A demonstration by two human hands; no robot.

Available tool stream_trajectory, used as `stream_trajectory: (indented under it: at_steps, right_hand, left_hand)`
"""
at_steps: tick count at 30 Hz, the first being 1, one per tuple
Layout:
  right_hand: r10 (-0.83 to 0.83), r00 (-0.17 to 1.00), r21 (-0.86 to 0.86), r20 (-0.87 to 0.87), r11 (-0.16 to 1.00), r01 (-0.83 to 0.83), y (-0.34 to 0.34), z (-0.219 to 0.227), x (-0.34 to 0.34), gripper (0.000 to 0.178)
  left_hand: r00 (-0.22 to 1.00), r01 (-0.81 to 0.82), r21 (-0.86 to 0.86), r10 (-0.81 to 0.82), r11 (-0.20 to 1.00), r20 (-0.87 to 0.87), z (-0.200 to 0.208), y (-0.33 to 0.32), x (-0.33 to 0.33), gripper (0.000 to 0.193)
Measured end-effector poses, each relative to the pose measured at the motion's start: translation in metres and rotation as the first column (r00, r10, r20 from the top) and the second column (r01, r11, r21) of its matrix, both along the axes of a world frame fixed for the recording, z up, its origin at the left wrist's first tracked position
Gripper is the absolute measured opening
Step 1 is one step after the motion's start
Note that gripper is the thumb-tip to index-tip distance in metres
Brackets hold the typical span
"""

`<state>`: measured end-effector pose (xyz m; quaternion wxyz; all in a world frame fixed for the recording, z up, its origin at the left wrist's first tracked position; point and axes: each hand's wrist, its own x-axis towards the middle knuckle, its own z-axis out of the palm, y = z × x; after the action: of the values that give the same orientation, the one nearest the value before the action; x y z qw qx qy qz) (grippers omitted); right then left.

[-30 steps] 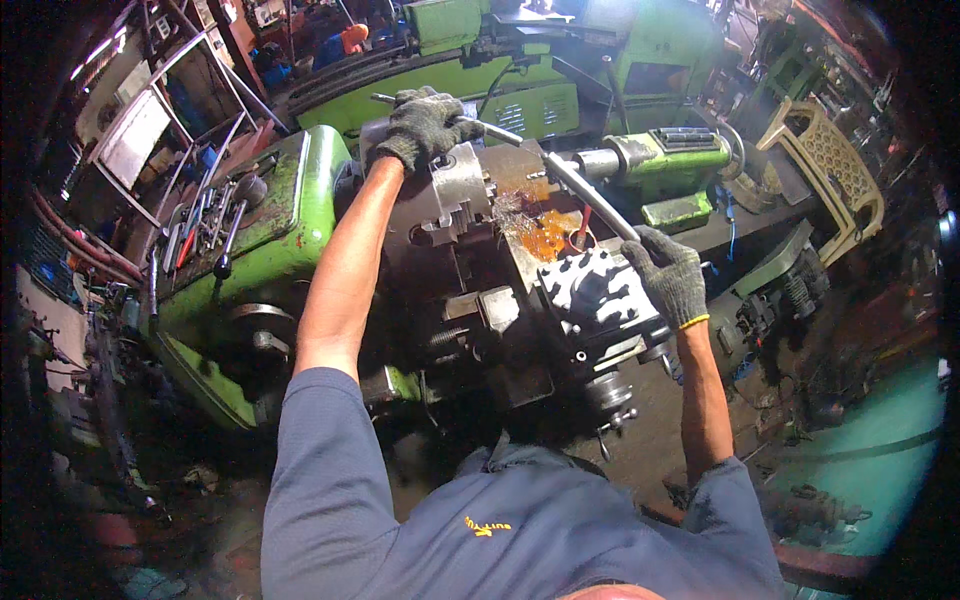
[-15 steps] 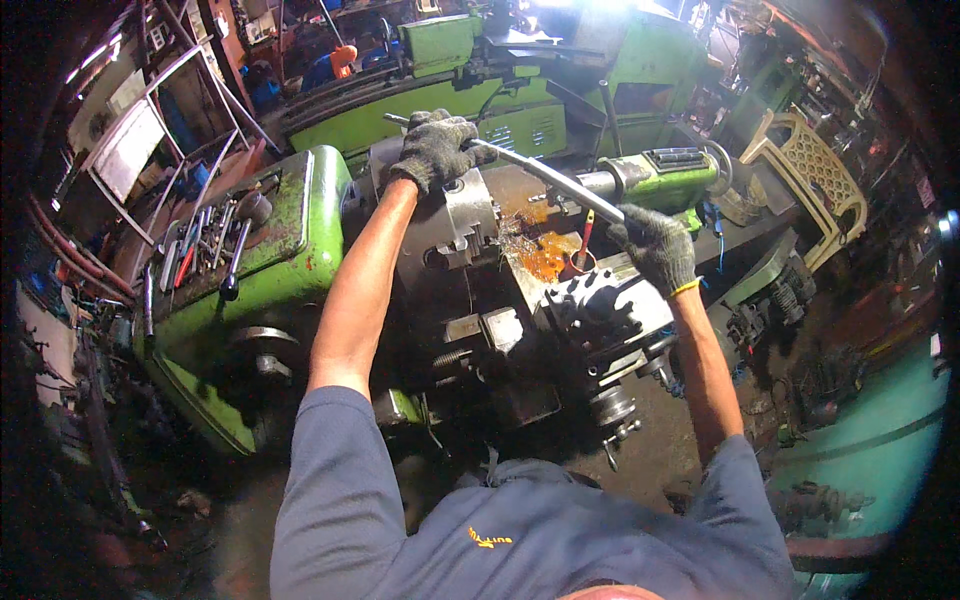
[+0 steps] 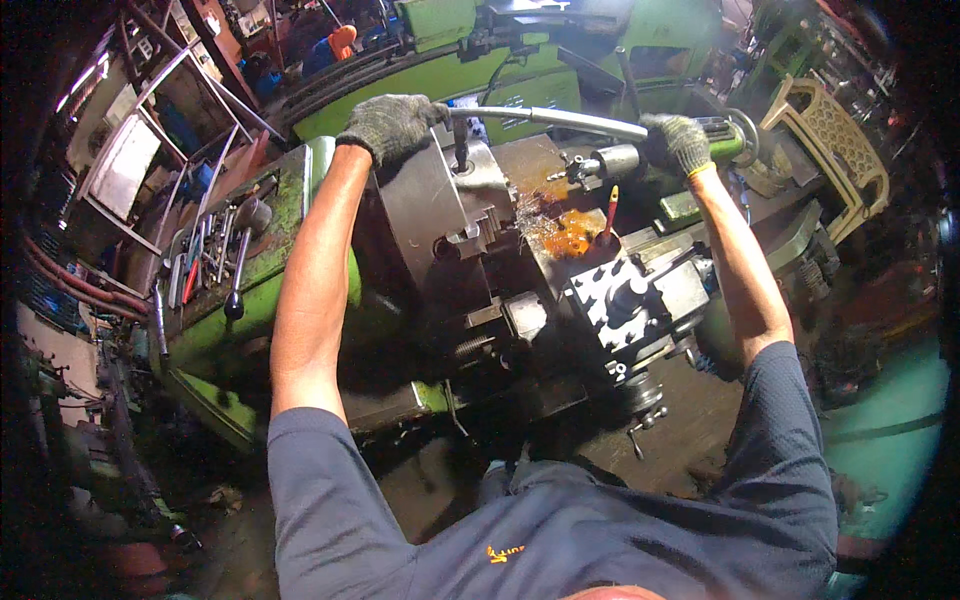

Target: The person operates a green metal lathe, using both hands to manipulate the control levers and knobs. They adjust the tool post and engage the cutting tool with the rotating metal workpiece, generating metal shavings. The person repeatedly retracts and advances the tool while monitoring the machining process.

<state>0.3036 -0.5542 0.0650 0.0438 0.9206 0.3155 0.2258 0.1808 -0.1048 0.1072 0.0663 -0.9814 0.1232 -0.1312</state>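
A long metal bar with a thicker pipe [image 3: 575, 121] on its right part lies across above the lathe chuck [image 3: 420, 205]. My left hand [image 3: 390, 130], in a grey knit glove, is closed round the bar's left end, over the chuck's top. My right hand [image 3: 677, 145], gloved alike with a yellow cuff edge, grips the pipe's far right end. Under the bar, beside my left hand, a dark upright shaft [image 3: 461, 143] stands at the chuck; its joint with the bar is partly hidden. Metal shavings and an orange-brown fluid [image 3: 572, 235] lie right of the chuck.
A red-handled brush [image 3: 612, 210] stands near the fluid. The tool post [image 3: 622, 295] and a crank handle [image 3: 648, 420] are nearer me. Wrenches and other hand tools [image 3: 205, 250] lie on the green headstock. A tan plastic chair [image 3: 835, 150] stands right, with another green machine [image 3: 420, 110] behind.
The pipe has swung from slanting down rightward to nearly level. My right hand has moved up and away from me with it; my left hand has shifted left. The view has shifted slightly.
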Motion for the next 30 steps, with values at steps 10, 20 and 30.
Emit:
stream_trajectory:
  at_steps: [10, 20, 30]
  right_hand:
    - [0.013, 0.996, 0.071, 0.087, 0.997, -0.019, 0.036, 0.021, 0.028, 0.031]
    - [0.127, 0.958, -0.084, 0.258, 0.991, -0.108, 0.045, -0.016, 0.207, 0.03]
    - [0.164, 0.985, -0.026, 0.046, 0.986, -0.163, 0.178, 0.042, 0.212, 0.037]
  left_hand:
    - [0.961, -0.272, -0.128, 0.262, 0.954, -0.094, 0.002, 0.038, 0.038, 0.074]
    - [0.794, -0.575, -0.113, 0.586, 0.81, 0.163, -0.015, -0.068, -0.017, 0.07]
    - [0.651, -0.405, -0.019, 0.303, 0.914, 0.696, -0.068, -0.061, -0.061, 0.03]
